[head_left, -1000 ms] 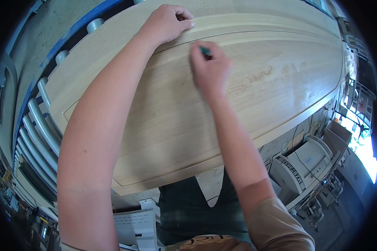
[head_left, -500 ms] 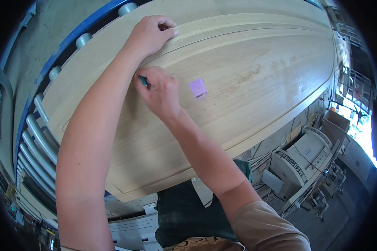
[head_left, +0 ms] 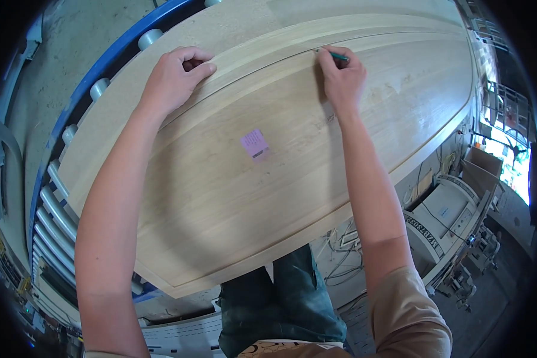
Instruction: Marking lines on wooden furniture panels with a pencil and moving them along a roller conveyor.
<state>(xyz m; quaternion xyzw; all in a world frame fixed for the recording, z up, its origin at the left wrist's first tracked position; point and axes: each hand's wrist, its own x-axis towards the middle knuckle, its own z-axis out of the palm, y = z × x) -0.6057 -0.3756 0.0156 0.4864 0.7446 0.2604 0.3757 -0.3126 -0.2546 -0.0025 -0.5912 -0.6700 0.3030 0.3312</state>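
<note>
The right hand (head_left: 342, 77) pinches a green pencil (head_left: 339, 56) between thumb and fingers. The pencil's long axis runs roughly left to right across the view, its tip pointing toward the person's left and resting on or just above the wood panel (head_left: 268, 197), at the groove line near the panel's far edge. Whether the tip touches the wood cannot be told.

The left hand (head_left: 174, 80) rests on the panel's raised far border, well to the left of the right hand. Its fingers are curled, knuckles bent, pressing down on the wood; it holds nothing.

The panel is a large, pale wooden board with a routed border. Its long axis runs from near-left to far-right under both forearms. It lies on a roller conveyor (head_left: 53, 203) with a blue frame (head_left: 110, 59), which shows past the left hand.

A small purple sticker (head_left: 254, 144) lies flat on the panel between the two forearms, nearer the body than either hand, and apart from both.

The right hand is nearer the pencil's working point; the groove runs on leftward from the tip toward the left hand.
</note>
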